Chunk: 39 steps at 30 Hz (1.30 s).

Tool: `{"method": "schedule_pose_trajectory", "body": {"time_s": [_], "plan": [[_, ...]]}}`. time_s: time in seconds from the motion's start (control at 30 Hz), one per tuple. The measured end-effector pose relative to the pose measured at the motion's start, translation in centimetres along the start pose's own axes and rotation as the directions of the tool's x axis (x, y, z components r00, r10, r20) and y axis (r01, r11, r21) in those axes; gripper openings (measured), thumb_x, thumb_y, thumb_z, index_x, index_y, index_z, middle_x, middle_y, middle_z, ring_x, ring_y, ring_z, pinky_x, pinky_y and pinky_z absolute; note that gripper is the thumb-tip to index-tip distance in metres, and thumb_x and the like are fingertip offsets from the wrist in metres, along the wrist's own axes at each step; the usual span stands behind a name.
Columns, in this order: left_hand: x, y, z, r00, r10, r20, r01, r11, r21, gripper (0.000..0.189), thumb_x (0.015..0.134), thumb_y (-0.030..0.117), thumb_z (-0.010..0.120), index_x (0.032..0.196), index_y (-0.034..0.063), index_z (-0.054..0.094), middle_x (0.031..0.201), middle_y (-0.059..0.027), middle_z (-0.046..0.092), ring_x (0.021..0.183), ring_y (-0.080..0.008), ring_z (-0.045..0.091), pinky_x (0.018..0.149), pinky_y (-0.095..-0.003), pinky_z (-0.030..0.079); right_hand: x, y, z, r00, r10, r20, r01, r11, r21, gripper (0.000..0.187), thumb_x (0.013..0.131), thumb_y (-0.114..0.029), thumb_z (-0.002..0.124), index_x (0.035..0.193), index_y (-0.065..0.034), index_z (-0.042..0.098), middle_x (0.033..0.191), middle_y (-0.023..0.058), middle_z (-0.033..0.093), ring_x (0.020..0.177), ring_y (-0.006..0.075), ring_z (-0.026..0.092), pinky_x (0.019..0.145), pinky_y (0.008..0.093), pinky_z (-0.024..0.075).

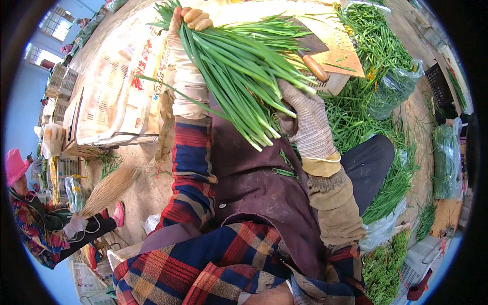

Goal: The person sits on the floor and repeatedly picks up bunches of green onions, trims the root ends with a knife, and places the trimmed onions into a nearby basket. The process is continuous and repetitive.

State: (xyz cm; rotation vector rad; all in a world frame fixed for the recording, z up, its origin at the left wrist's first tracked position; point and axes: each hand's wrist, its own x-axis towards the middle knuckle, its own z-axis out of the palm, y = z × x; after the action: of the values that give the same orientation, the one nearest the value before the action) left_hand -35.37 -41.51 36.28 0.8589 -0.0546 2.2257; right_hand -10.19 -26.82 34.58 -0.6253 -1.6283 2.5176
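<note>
My left hand (195, 20), in a pale glove, grips a bunch of green garlic chives (232, 76) near its leaf-tip end. The stalks fan out down and right over my apron, with their white cut ends (272, 131) toward me. My right hand (307, 118), in a striped knit glove, is at those ends with its fingers curled. Some stalks cross in front of it, and whether it pinches any is hidden. Behind the bunch, a cleaver with a wooden handle (315, 68) lies on a wooden board (345, 57), beside more chives (267, 32).
A large heap of loose chives (350, 118) and a clear plastic bag (394, 95) stand on my right. Plastic crates (103, 87) are on my left. A seated person (38, 225) in a pink hat holds a straw broom (110, 188). Bundled greens (446, 160) lie far right.
</note>
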Motion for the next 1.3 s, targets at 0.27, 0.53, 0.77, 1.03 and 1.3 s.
{"method": "schedule_pose_trajectory", "body": {"time_s": [0.27,0.53,0.77,1.03,1.3], "plan": [[-1.4,1.7,-0.1,0.997,0.068,-0.041,-0.069,0.997,-0.046,0.020,0.100,0.021,0.054,0.089,0.0056,0.053,0.077,0.0017,0.046,0.068,-0.0099,0.041,0.067,-0.0252,0.038,-3.1,-1.5,-3.5,0.991,0.109,0.082,-0.094,0.982,-0.163,0.033,0.093,-0.027,0.064,0.109,0.0019,0.062,0.072,0.0023,0.063,0.053,0.0055,0.053,0.045,0.0180,0.0387],[-1.0,1.0,-0.6,0.999,0.027,-0.040,-0.030,0.998,-0.057,0.020,0.100,0.023,0.055,0.090,0.0053,0.054,0.077,0.0012,0.046,0.068,-0.0101,0.042,0.067,-0.0262,0.039,-1.0,-0.1,-1.4,0.988,-0.130,0.086,0.134,0.990,-0.034,0.028,0.087,-0.023,0.069,0.101,0.0009,0.066,0.067,-0.0014,0.056,0.046,0.0047,0.045,0.041,0.0203,0.0312],[-1.6,1.7,-0.4,0.999,0.033,-0.030,-0.034,0.999,-0.032,0.021,0.101,0.023,0.054,0.089,0.0056,0.055,0.076,0.0017,0.045,0.068,-0.0103,0.041,0.067,-0.0261,0.038,-0.4,-0.8,-1.1,0.999,-0.043,0.005,0.041,0.982,0.183,0.025,0.091,-0.025,0.063,0.098,-0.0010,0.066,0.059,-0.0040,0.045,0.041,0.0052,0.034,0.037,0.0219,0.0241],[-2.3,3.0,-0.4,0.998,0.056,-0.018,-0.055,0.997,0.058,0.020,0.100,0.023,0.054,0.086,0.0081,0.055,0.072,0.0031,0.043,0.063,-0.0095,0.040,0.060,-0.0256,0.038,-0.5,0.2,-1.2,0.990,0.028,0.140,-0.019,0.998,-0.062,0.036,0.092,-0.031,0.066,0.113,-0.0013,0.061,0.068,0.0000,0.054,0.047,0.0045,0.045,0.039,0.0173,0.0313],[-4.7,2.1,1.7,0.816,0.516,-0.262,-0.349,0.800,0.488,0.020,0.096,0.025,0.059,0.084,0.0095,0.058,0.069,-0.0001,0.050,0.060,-0.0118,0.045,0.055,-0.0259,0.042,1.0,1.6,1.1,0.997,0.083,-0.006,-0.082,0.991,0.102,0.041,0.093,-0.041,0.063,0.106,-0.0022,0.064,0.058,-0.0055,0.037,0.041,0.0059,0.029,0.036,0.0242,0.0193]]}}
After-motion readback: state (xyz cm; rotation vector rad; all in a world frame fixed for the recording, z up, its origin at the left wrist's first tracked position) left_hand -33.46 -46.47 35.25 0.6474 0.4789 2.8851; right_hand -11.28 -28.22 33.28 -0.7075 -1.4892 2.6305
